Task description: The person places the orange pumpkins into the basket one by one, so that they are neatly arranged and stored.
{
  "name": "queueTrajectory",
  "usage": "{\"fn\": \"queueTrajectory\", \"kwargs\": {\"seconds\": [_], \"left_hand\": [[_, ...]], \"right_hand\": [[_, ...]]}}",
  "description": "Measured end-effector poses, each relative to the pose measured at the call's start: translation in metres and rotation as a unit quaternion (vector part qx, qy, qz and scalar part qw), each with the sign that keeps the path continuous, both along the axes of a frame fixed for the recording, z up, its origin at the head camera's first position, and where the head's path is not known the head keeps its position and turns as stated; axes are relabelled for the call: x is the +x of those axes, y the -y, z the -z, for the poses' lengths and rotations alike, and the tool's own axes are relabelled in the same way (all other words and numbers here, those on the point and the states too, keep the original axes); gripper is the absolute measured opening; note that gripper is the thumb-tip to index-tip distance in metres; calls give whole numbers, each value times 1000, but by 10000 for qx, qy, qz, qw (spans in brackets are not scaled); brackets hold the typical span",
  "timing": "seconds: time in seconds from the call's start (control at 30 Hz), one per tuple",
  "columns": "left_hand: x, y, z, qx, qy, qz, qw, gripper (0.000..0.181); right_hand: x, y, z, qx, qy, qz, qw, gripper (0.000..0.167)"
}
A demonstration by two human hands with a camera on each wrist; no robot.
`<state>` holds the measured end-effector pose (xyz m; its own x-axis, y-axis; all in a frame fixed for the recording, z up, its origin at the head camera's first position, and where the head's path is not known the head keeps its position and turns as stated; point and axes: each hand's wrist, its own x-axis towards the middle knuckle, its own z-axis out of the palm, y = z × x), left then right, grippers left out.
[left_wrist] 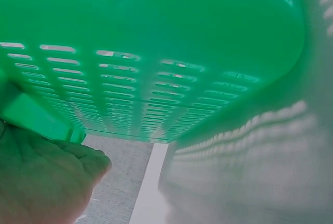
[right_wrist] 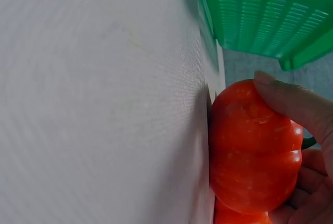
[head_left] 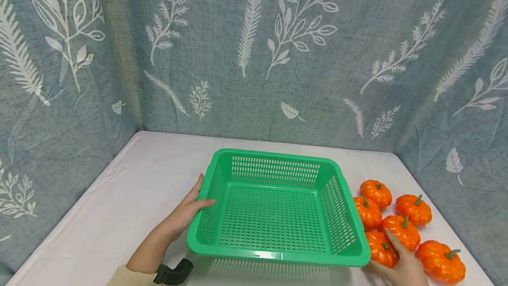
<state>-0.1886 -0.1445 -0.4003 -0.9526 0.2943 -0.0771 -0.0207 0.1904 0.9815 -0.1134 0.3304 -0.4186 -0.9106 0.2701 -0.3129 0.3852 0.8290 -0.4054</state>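
A: Where is the left hand (head_left: 185,214) working?

B: It is gripping the left rim of a green rectangular plastic basket (head_left: 313,258) with slotted walls. The thumb is lying over the rim, pinching it against the fingers outside. Only one finger is clearly showing there; the basket is concealing the rest, so I cannot tell their spacing.

A: And the right hand (head_left: 406,265)?

B: It is pinching a glossy orange ribbed pumpkin (head_left: 378,250) between thumb and curled fingers. The pumpkin is sitting just beside the basket's right wall, nearest the camera.

A: Visibility?

B: Poor from the head: the rim is covering part of its left side, the lower frame edge is cutting the hand. The right wrist view is showing the thumb across it, the fingers partly hidden behind, and its dark stem barely peeking out.

A: Other items?

B: Five similar orange pumpkins (head_left: 413,212) are lying to the right on a white cloth-covered table (head_left: 111,220); one is disappearing partly behind the rim. The basket's underside contact is staying unreadable.
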Motion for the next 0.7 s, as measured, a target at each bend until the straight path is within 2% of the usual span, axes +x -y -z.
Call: {"fn": "queueTrajectory", "kwargs": {"seconds": [0.43, 0.7], "left_hand": [[1, -3, -5, -180, 197, -8, 9996, 82], [2, -2, -7, -188, 101, 18, 9998, 82]], "right_hand": [[0, -2, 0, -7, 61, 194, 9998, 130], [3, -2, -14, 251, -339, -90, 9991, 119]]}}
